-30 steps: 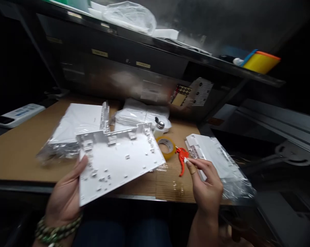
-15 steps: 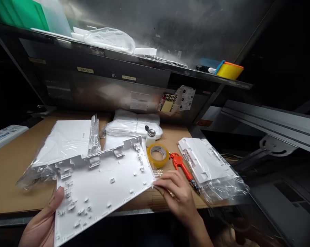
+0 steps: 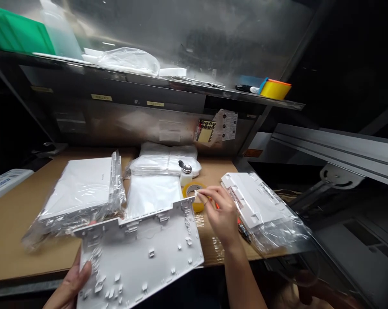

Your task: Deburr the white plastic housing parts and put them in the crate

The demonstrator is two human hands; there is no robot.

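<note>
A white moulded plastic cover is tilted in front of me, its inner side with clips and posts facing up. My left hand grips its lower left edge, thumb on top and fingers underneath. At the cover's upper right corner is my right hand, its thumb and fingers pinched around a small whitish bit too small to name. Behind that hand, a roll of yellow tape and a red air blow gun are partly hidden. A pump-top bottle stands beyond the cover.
Bagged white covers lie left and right on the cardboard-topped bench. Folded clear bags are stacked at the back. A metal shelf above holds a green bin and a yellow container.
My right hand has moved up from the cover's right corner to its upper right corner. The cover has shifted down and right and tilted, with my left hand still on it.
</note>
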